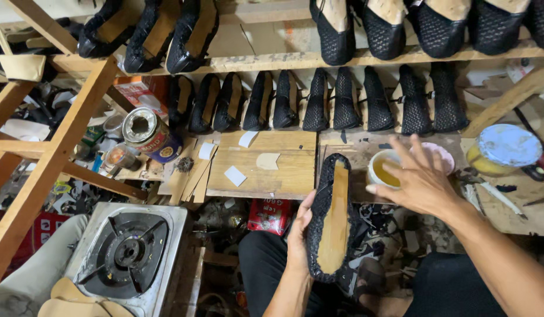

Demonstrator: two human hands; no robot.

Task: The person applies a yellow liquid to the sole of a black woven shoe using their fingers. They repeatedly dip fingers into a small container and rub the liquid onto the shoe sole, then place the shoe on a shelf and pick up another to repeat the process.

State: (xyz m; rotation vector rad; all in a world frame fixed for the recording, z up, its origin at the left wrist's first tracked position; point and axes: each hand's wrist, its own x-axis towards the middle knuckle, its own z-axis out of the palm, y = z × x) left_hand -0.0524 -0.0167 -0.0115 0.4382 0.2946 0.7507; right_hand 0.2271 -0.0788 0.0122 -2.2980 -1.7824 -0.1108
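Head view: left hand (298,235) clasps black woven shoe (333,217) sole-up at 6 o'clock; right hand (421,182), fingers spread, empty, over glue cup (384,170). Shoe likely light, upper soft; hold its sides.

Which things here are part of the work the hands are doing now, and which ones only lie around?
In use:
- left hand holding the black woven shoe, sole side up
- right hand over the small cup of yellow liquid

Lying about:
- gas stove
- tin can
- lidded jar
- shoes on the shelves
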